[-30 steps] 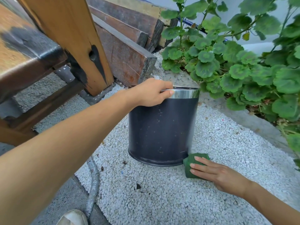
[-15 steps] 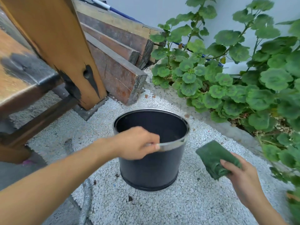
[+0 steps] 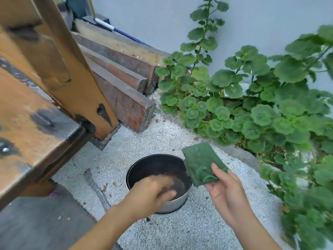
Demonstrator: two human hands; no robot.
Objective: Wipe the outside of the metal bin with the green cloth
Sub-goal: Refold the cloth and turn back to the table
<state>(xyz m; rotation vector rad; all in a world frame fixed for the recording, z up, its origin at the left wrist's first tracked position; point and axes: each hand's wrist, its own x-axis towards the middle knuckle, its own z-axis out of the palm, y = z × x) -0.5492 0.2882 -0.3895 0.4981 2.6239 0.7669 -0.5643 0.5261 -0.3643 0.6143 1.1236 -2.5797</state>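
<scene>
The dark metal bin [image 3: 144,165] with a shiny rim stands upright on white gravel, seen from above with its empty inside showing. My left hand [image 3: 151,193] grips the near rim, blurred by motion. My right hand [image 3: 225,192] holds the folded green cloth [image 3: 200,163] up in the air over the bin's right edge, clear of the bin wall. The bin's outer side is mostly hidden from this angle.
A wooden bench and its post [image 3: 59,83] fill the left. Stacked timber beams [image 3: 122,82] lie behind the bin. Leafy geranium plants [image 3: 261,109] crowd the right along a pale wall. A grey hose [image 3: 97,190] lies on the gravel to the bin's left.
The view has risen from the bin's side to above it. My right hand lifted the cloth from the bin's base on the ground up to rim height. My left hand stays on the rim.
</scene>
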